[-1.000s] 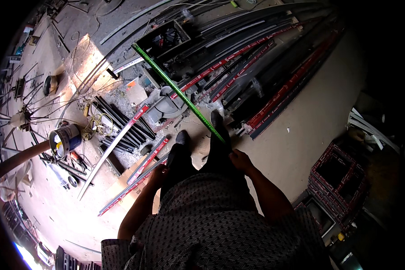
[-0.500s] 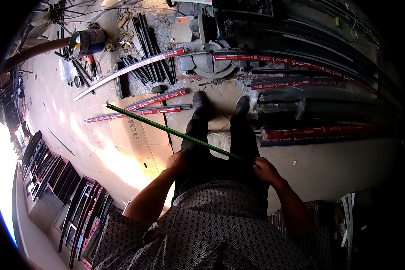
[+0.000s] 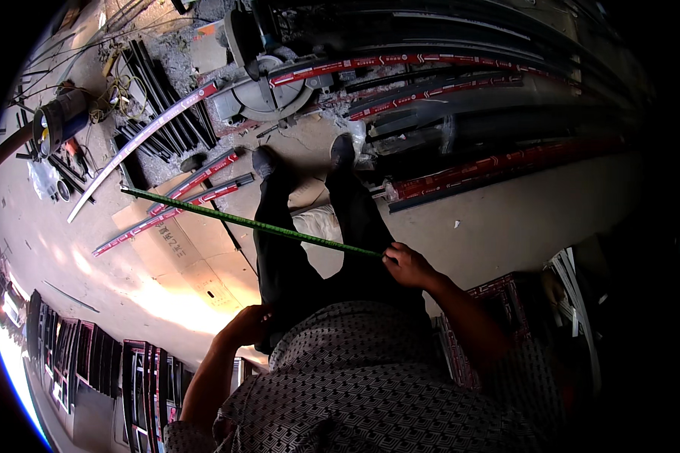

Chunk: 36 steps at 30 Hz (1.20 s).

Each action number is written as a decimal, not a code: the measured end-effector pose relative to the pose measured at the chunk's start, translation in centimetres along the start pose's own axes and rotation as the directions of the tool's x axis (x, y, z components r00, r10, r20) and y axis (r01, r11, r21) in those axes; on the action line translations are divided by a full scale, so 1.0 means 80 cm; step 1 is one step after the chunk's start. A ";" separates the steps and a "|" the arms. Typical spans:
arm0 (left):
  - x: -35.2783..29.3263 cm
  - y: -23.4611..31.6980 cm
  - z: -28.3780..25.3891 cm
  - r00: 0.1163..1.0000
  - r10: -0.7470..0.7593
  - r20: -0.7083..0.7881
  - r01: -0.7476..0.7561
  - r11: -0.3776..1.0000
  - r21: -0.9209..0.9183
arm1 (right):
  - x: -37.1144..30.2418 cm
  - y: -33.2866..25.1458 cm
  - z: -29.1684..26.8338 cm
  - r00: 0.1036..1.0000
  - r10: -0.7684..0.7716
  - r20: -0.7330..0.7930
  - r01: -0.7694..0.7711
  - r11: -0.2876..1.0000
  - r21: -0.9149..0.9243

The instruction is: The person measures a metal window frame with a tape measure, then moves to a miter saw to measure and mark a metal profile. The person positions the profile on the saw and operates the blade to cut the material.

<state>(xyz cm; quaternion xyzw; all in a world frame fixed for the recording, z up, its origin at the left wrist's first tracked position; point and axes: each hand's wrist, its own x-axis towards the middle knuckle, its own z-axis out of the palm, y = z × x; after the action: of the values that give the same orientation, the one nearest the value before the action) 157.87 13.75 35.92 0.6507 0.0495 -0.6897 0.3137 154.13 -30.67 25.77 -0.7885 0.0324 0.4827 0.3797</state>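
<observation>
A long green tape measure (image 3: 253, 223) stretches out in front of my legs, its hooked tip at the far left. My right hand (image 3: 408, 266) is closed around its near end, by my right thigh; any case is hidden in the fingers. My left hand (image 3: 246, 326) rests low against my left thigh, apart from the tape. Its fingers look curled, and whatever they may hold is lost against the dark trousers (image 3: 283, 264). Beneath the tape lie two red-labelled dark profiles (image 3: 175, 211) on a flattened cardboard sheet (image 3: 196, 260).
Ahead of my feet stands a cut-off saw (image 3: 268, 94), with a long red-labelled profile (image 3: 431, 59) at its right and a pale strip (image 3: 140, 140) at its left. Dark profiles (image 3: 162, 98) and a bucket (image 3: 57, 121) lie beyond. Stacked frames (image 3: 72, 347) stand at lower left.
The view has shifted, so the surroundings sit further left. My right hand has risen with the tape's near end. My left hand has drawn back lower, away from the tape.
</observation>
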 end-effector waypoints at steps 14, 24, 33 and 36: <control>-0.020 -0.061 -0.036 0.987 -0.054 0.152 0.042 0.996 0.084 | -0.017 -0.105 -0.001 0.928 0.263 0.266 -0.255 0.965 -0.063; -0.002 -0.098 -0.073 0.959 0.033 0.280 -0.039 0.999 0.015 | -0.023 -0.145 0.003 0.886 0.300 0.353 -0.324 0.946 0.010; 0.177 -0.093 -0.201 0.973 0.132 -0.191 -0.141 0.989 -0.034 | 0.228 -0.126 -0.043 0.980 0.146 0.136 -0.135 0.987 -0.088; 0.282 -0.085 -0.220 0.919 0.201 -0.339 -0.181 0.979 0.090 | 0.306 -0.084 -0.035 0.991 -0.113 -0.069 0.097 0.975 -0.201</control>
<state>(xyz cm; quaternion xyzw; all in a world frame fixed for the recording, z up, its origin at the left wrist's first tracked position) 170.77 19.24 10.06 0.7723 0.0205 -0.5317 0.3471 171.99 -19.96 11.02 -0.8414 -0.0422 0.4310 0.3231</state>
